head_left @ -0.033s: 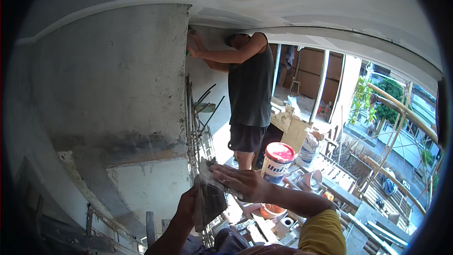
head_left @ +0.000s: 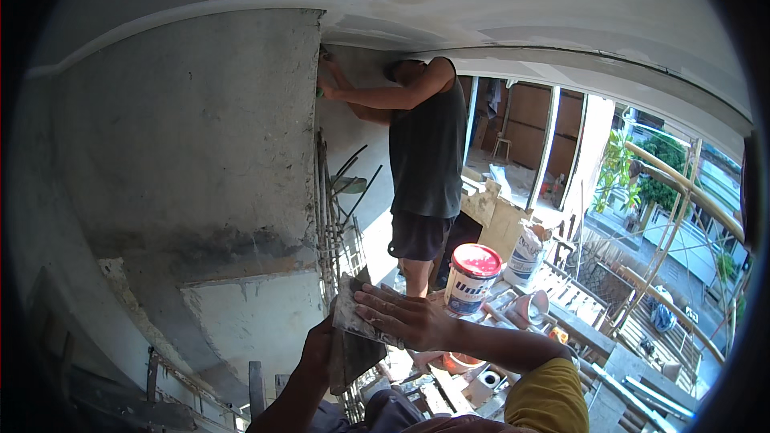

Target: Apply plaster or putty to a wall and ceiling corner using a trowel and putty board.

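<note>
In the head view, the job looks partway through, as far as I can judge. The big grey wall (head_left: 192, 128) on the left of the frame looks mostly flat, but its right edge is rough and bumpy. Low on it, left of the middle, a pale patch (head_left: 257, 321) does not match the grey, so some bits may be left. I cannot tell how much.

The person's two hands are at the bottom middle. The left hand (head_left: 319, 345) has its fingers bent around the side of a flat dark board (head_left: 357, 365), which tilts there at the bottom middle. The right hand (head_left: 405, 317) is stretched out nearly flat, fingers close together, on a thin pale plate (head_left: 346, 313) over the board. Its thumb is hidden, so I cannot tell if it grips the plate.

I count one board and one plate. There is one other person (head_left: 425, 152) at the top middle, with arms up to the wall's edge. Right of the middle are one white bucket (head_left: 469, 285) with a red lid, one white sack (head_left: 527, 252) and, lower, one orange tub (head_left: 461, 362). The thin rods (head_left: 325, 216) by the wall are too jumbled to count.
</note>
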Tool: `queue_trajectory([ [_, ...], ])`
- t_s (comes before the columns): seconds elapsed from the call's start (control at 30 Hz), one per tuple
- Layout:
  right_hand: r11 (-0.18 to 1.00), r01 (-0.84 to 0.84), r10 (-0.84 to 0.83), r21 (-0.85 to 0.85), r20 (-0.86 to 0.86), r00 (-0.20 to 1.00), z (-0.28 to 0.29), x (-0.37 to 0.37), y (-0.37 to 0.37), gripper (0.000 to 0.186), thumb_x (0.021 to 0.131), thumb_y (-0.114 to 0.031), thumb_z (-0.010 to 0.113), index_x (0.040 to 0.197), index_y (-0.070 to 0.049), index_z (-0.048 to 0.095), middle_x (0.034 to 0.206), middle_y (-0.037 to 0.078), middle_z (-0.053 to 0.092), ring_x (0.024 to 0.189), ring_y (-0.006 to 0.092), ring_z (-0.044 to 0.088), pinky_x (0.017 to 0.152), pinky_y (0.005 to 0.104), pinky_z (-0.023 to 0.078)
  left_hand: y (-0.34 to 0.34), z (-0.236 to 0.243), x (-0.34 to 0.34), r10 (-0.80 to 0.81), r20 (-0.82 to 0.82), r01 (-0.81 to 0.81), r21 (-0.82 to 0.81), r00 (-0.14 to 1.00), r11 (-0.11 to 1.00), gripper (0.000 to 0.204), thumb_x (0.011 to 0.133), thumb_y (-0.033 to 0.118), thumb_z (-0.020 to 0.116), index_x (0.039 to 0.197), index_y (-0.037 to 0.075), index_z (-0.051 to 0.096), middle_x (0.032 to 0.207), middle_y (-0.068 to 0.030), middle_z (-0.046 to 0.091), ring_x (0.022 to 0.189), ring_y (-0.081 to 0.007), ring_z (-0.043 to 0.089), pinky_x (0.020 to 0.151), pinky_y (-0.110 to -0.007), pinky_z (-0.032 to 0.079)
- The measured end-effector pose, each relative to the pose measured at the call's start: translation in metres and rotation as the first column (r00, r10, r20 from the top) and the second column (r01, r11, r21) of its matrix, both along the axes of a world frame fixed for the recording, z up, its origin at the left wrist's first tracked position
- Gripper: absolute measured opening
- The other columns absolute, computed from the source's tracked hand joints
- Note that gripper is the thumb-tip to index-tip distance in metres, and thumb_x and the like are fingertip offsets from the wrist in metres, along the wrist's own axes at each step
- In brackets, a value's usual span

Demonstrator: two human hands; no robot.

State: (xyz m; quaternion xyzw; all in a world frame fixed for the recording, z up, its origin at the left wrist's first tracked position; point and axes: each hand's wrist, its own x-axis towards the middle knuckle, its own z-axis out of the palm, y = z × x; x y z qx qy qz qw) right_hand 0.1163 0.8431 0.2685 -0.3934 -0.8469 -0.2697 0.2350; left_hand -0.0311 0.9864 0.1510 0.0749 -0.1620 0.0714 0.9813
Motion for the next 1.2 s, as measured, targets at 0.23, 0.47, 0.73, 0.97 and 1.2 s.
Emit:
queue_trajectory([
  [0.23,0.917,0.359,-0.394,0.173,0.255,0.883,0.024,0.111,0.016,0.054,0.078,-0.022,0.06,0.129,-0.009,0.048,0.133,0.011,0.05,0.123,0.0292,0.049,0.092,0.0474,0.047,0.005,0.037,-0.022,0.405,-0.016,-0.393,0.212,0.914,0.895,0.045,0.094,0.035,0.045,0.126,0.004,0.047,0.11,-0.0161,0.061,0.094,-0.0304,0.064,0.082,-0.044,0.053],
  [0.47,0.151,0.485,-0.049,0.861,-0.484,0.874,0.279,0.132,0.011,0.039,0.087,0.002,0.044,0.125,-0.001,0.05,0.094,0.014,0.064,0.072,0.027,0.064,0.069,0.0334,0.052,0.02,0.024,-0.048,0.476,0.041,-0.478,0.082,0.879,0.875,0.039,0.096,0.034,0.042,0.12,0.005,0.052,0.106,-0.0146,0.064,0.092,-0.0296,0.065,0.081,-0.044,0.054],
  [0.73,-0.332,0.264,0.043,0.906,-0.265,0.963,0.373,0.103,0.063,0.055,0.07,0.01,0.051,0.123,-0.006,0.055,0.116,0.015,0.047,0.105,0.0348,0.044,0.089,0.0448,0.04,-0.01,-0.011,-0.096,0.716,-0.277,-0.715,0.124,0.64,0.688,0.04,0.095,0.042,0.044,0.115,0.01,0.055,0.096,-0.0078,0.064,0.083,-0.0241,0.065,0.074,-0.039,0.054],
  [0.97,-0.34,0.264,-0.088,0.903,-0.31,0.947,0.383,0.13,0.096,0.057,0.069,0.007,0.054,0.122,-0.013,0.057,0.118,0.014,0.044,0.106,0.0354,0.043,0.092,0.0489,0.035,-0.006,-0.023,-0.132,0.842,-0.415,-0.848,0.247,0.345,0.469,0.042,0.094,0.047,0.045,0.113,0.011,0.056,0.09,-0.0029,0.063,0.077,-0.0189,0.062,0.071,-0.034,0.053],
  [1.2,0.073,0.661,-0.52,0.747,-0.537,0.664,0.324,0.169,0.156,0.059,0.078,-0.003,0.055,0.131,-0.027,0.049,0.126,0.007,0.044,0.122,0.0302,0.038,0.096,0.0582,0.03,-0.014,-0.022,-0.123,0.916,-0.337,-0.835,0.42,0.22,0.355,0.043,0.096,0.043,0.044,0.119,0.007,0.052,0.101,-0.0062,0.062,0.088,-0.0214,0.061,0.079,-0.034,0.051],
])
